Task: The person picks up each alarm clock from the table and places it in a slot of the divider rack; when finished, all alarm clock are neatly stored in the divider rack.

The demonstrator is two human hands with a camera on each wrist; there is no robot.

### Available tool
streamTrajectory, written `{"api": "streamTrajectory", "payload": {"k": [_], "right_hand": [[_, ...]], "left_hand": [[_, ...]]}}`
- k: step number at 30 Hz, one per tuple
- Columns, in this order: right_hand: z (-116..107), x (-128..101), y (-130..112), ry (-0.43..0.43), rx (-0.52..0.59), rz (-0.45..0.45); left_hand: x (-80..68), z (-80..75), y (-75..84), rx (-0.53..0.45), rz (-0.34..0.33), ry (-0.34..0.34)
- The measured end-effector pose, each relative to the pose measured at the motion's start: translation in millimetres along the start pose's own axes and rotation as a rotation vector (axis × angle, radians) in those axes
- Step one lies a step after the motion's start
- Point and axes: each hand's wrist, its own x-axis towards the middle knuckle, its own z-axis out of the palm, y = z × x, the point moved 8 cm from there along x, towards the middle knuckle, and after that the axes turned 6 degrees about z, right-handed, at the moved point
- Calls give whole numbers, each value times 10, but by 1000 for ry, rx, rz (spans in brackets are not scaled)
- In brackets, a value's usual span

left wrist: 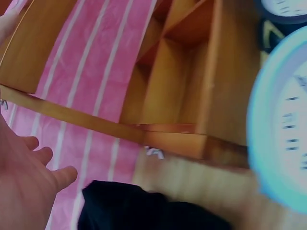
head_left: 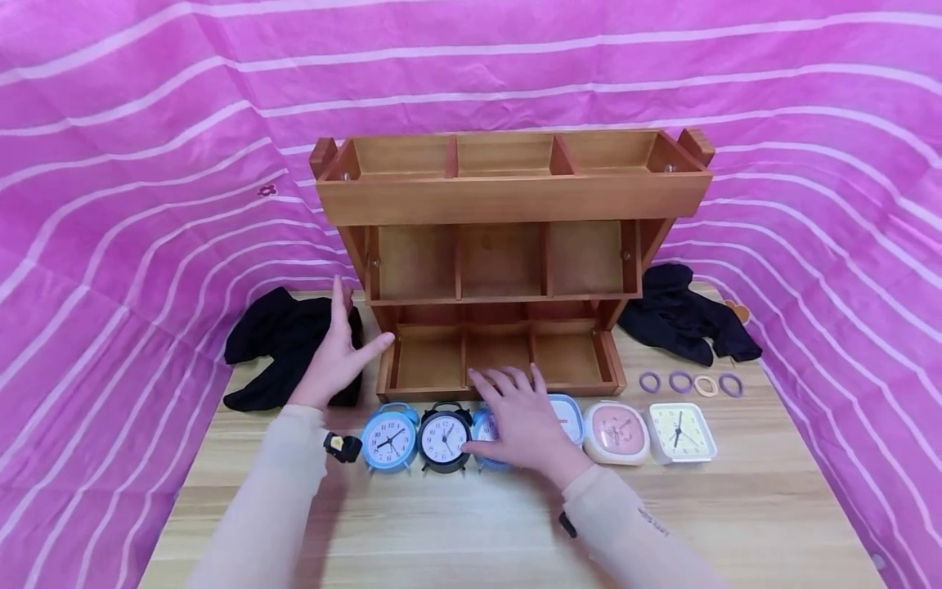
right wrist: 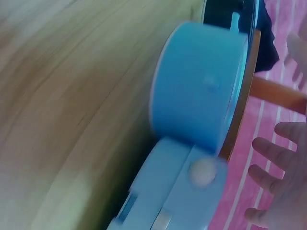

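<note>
right hand (head_left: pixel 521 425) hides blue clock (head_left: pixel 486 429) face | wrist views blurred (both)

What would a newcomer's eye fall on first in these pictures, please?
Probably the three-tiered wooden organiser shelf standing mid-table against the pink striped cloth backdrop, its compartments empty. In front of it runs a row of small alarm clocks, among them a round black clock and a square cream clock. The right hand hovers open over that row, and the left hand is raised beside the shelf.
</note>
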Motion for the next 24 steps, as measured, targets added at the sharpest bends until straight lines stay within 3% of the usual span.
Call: {"api": "streamTrajectory", "payload": {"k": [5,12,16,24], "right_hand": [[147,109,-270,-52,-9,-45],[287,189,-626,-65,6,-94],[374,210,-783,-66,-10,-102],[531,256,-1025,-75,-37,-78]], "left_hand": [[202,-112,22,10,-11,3],[418,-93,104,-28,-7,23],[482,-61,168,-50,-4,23],[468,-74,94,49,-73,30]]}}
